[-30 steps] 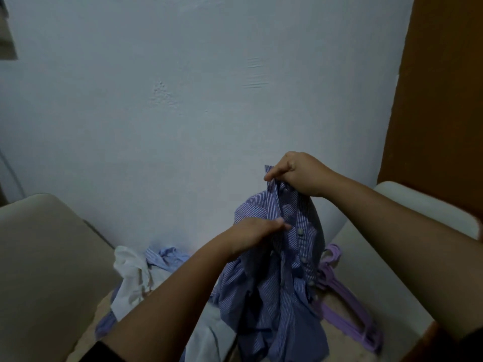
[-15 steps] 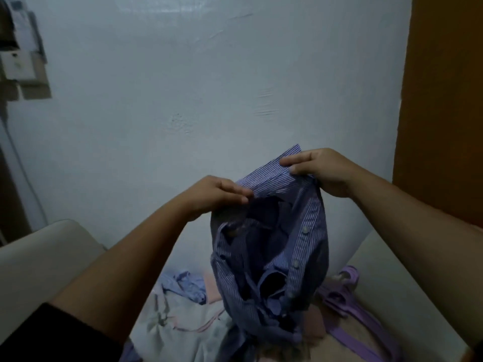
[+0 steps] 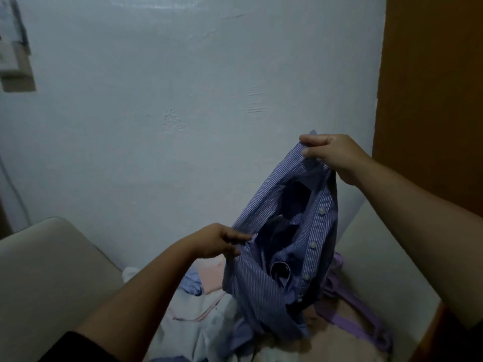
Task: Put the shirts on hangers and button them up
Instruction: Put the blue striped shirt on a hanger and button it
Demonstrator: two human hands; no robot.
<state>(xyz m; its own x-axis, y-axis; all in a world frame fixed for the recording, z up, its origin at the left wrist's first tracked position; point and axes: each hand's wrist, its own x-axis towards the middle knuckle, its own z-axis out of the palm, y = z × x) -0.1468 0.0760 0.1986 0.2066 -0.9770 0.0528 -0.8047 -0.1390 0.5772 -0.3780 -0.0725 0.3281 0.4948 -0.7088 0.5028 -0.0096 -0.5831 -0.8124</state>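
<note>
A: Where's the striped shirt (image 3: 285, 246) right now?

B: Up in the air in front of the pale wall (image 3: 183, 100), a bit right of centre. It hangs open like a sack, its button placket running down the right side, and its tail trails into the pile of clothes (image 3: 198, 317) on the seat below.

A: Who has hold of it?

B: Both hands. The right hand (image 3: 332, 155) is at the shirt's twelve o'clock, thumb and fingers curled and pinching the top edge near the collar. The left hand (image 3: 217, 241) is at about nine o'clock, lower down, fingers pinching the opposite edge of the opening.

A: So how does the shirt lie between them?

B: Its long axis runs roughly from twelve to six, tilted a little, with the top leaning toward one o'clock. The opening is stretched along a line from the left hand up to the right.

A: And the hangers?

B: The purple hangers (image 3: 358, 312) lie at the shirt's five o'clock, on the seat against the right cushion (image 3: 379, 257), partly behind the hem. The right hand is on that side, though it carries the shirt's weight; I'd judge the left would have to take over the collar first. No hanger is in the shirt yet, and the buttons I can see are undone.
</note>
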